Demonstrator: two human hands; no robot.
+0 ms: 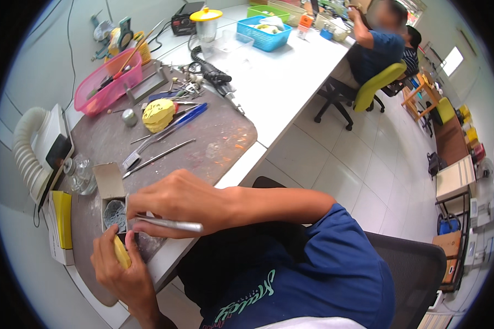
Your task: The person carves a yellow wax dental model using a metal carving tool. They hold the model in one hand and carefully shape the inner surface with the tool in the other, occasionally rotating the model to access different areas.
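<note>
My left hand is closed around a small yellow plaster-like piece, with thumb and fingers on either side of it. My right hand grips a slim metal hand tool, its handle sticking out to the right below the fingers. The tool's working end is hidden behind that hand. Just beside both hands stands a small open cardboard box with dark grey material inside. Farther back on the brown mat lies a yellow plaster block with handwriting on it.
Near the block lie a toothbrush, a metal instrument and a blue pen. A glass jar and a white ribbed hose stand left; a pink basket is behind. Co-workers sit at the far right, one on a green chair.
</note>
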